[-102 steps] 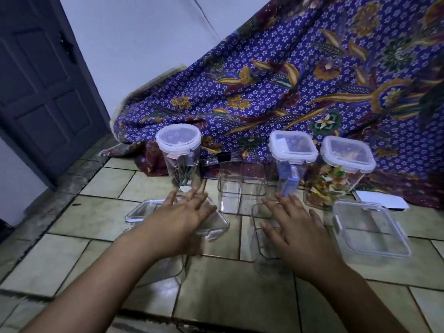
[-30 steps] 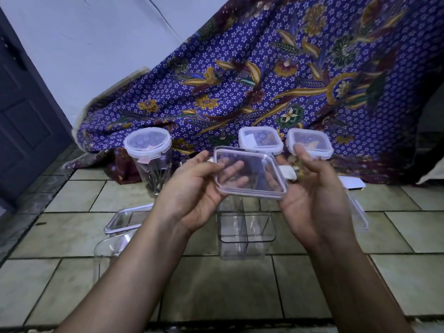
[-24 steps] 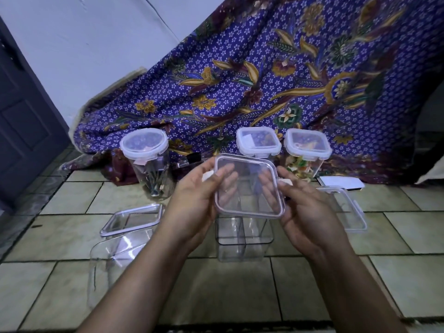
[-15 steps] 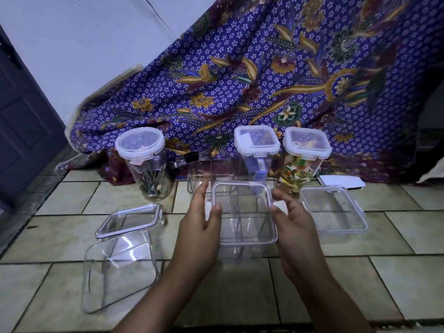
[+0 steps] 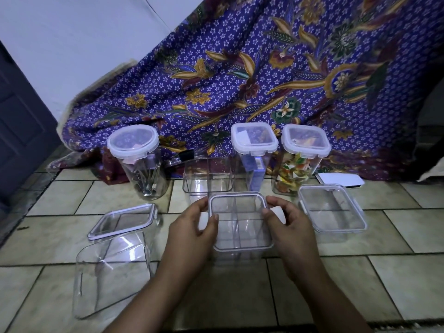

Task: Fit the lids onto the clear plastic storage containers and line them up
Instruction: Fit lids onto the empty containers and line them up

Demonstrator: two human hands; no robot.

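The square clear lid (image 5: 241,221), raised in the air a second ago, is now sitting on top of the square container (image 5: 237,257). The left hand (image 5: 189,236) and right hand (image 5: 290,231), having come down with it, are pinching its side edges.

purple floral batik cloth (image 5: 240,75), gold/maroon leaves; beige tile floor (image 5: 240,296); white-rimmed lids (image 5: 132,140); dark blue door (image 5: 21,121).

Over the tiled floor (image 5: 240,292), the left hand (image 5: 189,234) and right hand (image 5: 290,231) grip opposite edges of a clear square lid (image 5: 240,221) lying on an open container (image 5: 236,254), three lidded jars (image 5: 254,140) lined behind.
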